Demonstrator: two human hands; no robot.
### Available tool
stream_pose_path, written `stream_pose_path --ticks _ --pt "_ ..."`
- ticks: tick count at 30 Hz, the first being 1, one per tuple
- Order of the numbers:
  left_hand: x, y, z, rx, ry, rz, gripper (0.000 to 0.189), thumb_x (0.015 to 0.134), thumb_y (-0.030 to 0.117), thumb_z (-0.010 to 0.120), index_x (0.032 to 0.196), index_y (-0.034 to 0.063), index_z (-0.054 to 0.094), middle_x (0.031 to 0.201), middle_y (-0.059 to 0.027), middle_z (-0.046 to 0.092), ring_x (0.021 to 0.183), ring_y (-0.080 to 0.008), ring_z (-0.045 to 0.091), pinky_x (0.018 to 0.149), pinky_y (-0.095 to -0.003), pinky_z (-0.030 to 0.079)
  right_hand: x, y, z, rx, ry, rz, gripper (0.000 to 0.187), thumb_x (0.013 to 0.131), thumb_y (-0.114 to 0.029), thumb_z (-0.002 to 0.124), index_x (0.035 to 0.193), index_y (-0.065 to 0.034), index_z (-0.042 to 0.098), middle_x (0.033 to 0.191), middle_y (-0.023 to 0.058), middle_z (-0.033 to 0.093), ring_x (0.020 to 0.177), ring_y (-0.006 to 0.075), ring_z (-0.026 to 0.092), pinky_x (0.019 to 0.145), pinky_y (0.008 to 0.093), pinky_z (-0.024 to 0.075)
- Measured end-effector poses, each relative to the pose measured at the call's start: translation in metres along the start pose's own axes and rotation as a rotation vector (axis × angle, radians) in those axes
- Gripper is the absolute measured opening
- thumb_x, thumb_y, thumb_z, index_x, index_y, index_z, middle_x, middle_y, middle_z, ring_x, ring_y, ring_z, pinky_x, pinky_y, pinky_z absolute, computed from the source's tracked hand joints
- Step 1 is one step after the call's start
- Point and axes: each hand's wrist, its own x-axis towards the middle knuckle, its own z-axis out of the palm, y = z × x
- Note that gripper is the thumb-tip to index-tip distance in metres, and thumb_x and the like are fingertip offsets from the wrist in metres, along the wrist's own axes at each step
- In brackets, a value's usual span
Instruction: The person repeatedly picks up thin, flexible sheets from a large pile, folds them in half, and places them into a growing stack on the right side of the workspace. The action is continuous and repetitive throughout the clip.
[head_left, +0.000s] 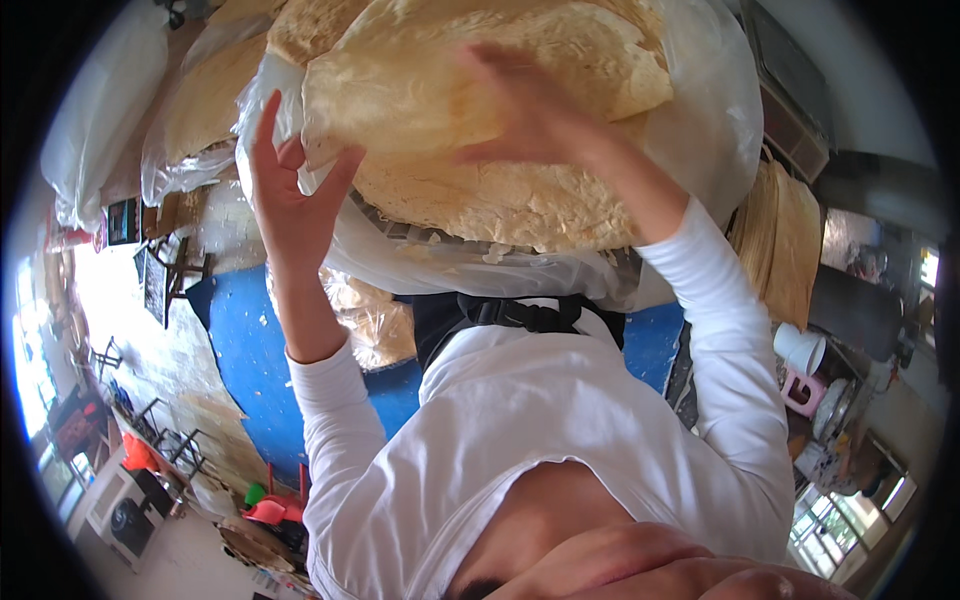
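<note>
A stack of large, thin, yellowish sheets, resembling dried bean-curd skin, lies before me on clear plastic sheeting. The top sheet is smooth and pale, and the one under it is wrinkled. My left hand is at the stack's left edge, thumb and fingers spread, close to the top sheet's corner; no grip on it shows. Over the middle of the top sheet is my right hand, blurred, with its fingers apart; whether it touches the sheet cannot be told.
More sheets in plastic lie at the upper left. Folded sheets hang at the right, above a white bucket and a pink stool. Bagged goods stand below the stack's edge, by a blue floor mat.
</note>
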Motion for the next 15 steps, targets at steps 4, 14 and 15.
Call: stream_pose_path --ticks 4,14,15 --pt "0.01 0.023 0.042 0.239 0.34 0.401 0.086 0.081 0.004 0.078 0.151 0.0028 0.029 0.124 -0.0155 0.054 0.114 -0.0238 0.054 0.102 -0.0395 0.044 0.095 -0.044 -0.024 0.427 -0.26 0.392 0.046 0.092 -0.031 0.067 0.128 -0.0051 0.055 0.129 0.0179 0.06 0.119 0.0334 0.057 0.096 0.0464 0.0467" --pt "-0.012 0.045 0.111 0.682 0.165 0.493 0.07 0.079 0.007 0.06 0.147 0.0068 0.041 0.152 -0.0111 0.043 0.143 -0.0311 0.037 0.115 -0.0472 0.028 0.06 -0.024 -0.165 1.44 1.054 0.478 0.034 0.104 -0.016 0.044 0.128 0.0062 0.051 0.131 0.0192 0.058 0.124 0.0299 0.054 0.106 0.0417 0.045" --pt "-0.009 0.04 0.099 0.726 0.139 0.503 0.068 0.078 0.003 0.057 0.145 0.0082 0.046 0.149 -0.0087 0.048 0.14 -0.0296 0.042 0.115 -0.0459 0.029 0.036 -0.01 -0.163 1.479 0.998 0.594 0.031 0.101 -0.015 0.05 0.126 0.0033 0.053 0.124 0.0169 0.06 0.117 0.0272 0.056 0.102 0.0398 0.0467"
